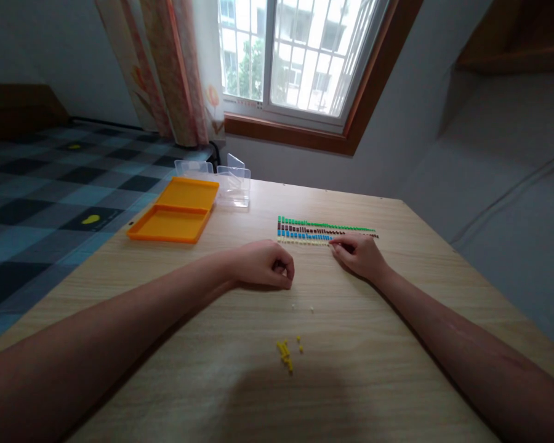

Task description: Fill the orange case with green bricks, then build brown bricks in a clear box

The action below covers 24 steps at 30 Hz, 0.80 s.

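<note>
Rows of tiny blocks stretch across the wooden table: a green row [305, 222] at the back, then a dark brown row [300, 228], a blue row [300, 235] and a pale cream row [300, 242] nearest me. My right hand [360, 253] is at the right end of the cream row, thumb and forefinger pinched together; whatever sits between the tips is too small to make out. Left of it, my left hand [265, 264] rests on the table with its fingers curled in, their contents hidden. Two pale pieces [311, 309] lie loose in front of the hands.
A small heap of yellow pieces [284, 354] lies close to me. At the table's far left are an open orange case [170, 223] and clear plastic boxes [233, 187]. A bed with a checked cover [74, 184] adjoins the table's left side; a window [300, 61] is behind.
</note>
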{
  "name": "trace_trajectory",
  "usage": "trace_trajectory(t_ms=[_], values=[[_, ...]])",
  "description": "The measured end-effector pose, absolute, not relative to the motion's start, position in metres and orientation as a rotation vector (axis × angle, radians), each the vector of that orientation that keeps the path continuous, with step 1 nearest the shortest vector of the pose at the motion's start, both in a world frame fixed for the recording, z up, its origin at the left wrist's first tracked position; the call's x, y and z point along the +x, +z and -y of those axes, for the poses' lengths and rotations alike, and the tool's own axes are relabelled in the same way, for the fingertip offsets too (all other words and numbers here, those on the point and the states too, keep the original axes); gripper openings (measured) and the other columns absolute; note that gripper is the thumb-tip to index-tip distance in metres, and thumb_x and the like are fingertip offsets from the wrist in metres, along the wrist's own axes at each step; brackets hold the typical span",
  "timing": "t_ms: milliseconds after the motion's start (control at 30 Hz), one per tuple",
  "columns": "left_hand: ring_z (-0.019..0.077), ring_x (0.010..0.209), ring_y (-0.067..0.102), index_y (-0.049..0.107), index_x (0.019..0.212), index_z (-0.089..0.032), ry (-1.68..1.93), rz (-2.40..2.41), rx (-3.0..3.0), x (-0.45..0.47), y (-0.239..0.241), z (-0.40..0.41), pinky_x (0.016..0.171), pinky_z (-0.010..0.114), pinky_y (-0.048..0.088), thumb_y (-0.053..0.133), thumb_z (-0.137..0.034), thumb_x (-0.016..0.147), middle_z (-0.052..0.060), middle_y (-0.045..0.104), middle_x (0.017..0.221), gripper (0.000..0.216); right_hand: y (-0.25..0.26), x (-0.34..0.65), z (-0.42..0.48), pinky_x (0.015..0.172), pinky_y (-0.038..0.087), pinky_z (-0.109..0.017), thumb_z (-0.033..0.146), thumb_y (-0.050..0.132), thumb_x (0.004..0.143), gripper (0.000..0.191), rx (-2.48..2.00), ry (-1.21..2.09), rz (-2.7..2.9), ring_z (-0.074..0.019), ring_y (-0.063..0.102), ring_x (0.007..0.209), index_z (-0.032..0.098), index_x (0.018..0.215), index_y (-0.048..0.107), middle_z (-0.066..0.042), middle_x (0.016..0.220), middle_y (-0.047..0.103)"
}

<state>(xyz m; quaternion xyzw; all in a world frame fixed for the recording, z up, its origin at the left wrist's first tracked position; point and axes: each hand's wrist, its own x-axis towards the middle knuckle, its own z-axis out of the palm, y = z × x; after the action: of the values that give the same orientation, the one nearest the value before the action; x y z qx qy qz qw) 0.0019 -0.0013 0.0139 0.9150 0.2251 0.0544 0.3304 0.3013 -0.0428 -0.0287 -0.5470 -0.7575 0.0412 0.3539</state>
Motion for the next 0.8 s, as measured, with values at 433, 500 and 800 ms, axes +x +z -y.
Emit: trace_trajectory(t_ms=[433, 500, 800], values=[[0.0111, 0.063, 0.058, 0.084, 0.088, -0.023, -0.030, -0.383, 2.310, 0.008, 0.019, 0.011, 0.061, 0.022, 0.041, 0.078, -0.024, 0.076, -0.002, 0.067, 0.070, 0.013, -0.029, 0.265, 0.086, 0.068, 0.056, -0.032, 0.033, 0.063, 0.086, 0.024, -1.429, 0.478, 1.726, -0.0223, 0.073, 0.076, 0.018, 0.086, 0.082, -0.008, 0.085, 0.081], [0.0110, 0.063, 0.057, 0.084, 0.088, -0.024, -0.035, -0.373, 2.331, 0.008, 0.020, 0.012, 0.060, 0.022, 0.041, 0.079, -0.024, 0.076, -0.003, 0.066, 0.070, 0.013, -0.025, 0.254, 0.101, 0.066, 0.054, -0.029, 0.031, 0.065, 0.087, 0.022, -1.363, 0.594, 1.796, -0.0199, 0.071, 0.072, 0.019, 0.087, 0.083, -0.007, 0.083, 0.080], [0.0109, 0.067, 0.060, 0.083, 0.090, -0.025, -0.070, -0.356, 2.394, 0.008, 0.022, 0.016, 0.063, 0.021, 0.042, 0.080, -0.021, 0.078, -0.003, 0.068, 0.076, 0.013, -0.008, 0.245, 0.122, 0.056, 0.042, -0.023, 0.023, 0.072, 0.086, 0.011, -1.116, 0.682, 2.203, -0.0113, 0.058, 0.061, 0.019, 0.091, 0.082, -0.003, 0.073, 0.070]])
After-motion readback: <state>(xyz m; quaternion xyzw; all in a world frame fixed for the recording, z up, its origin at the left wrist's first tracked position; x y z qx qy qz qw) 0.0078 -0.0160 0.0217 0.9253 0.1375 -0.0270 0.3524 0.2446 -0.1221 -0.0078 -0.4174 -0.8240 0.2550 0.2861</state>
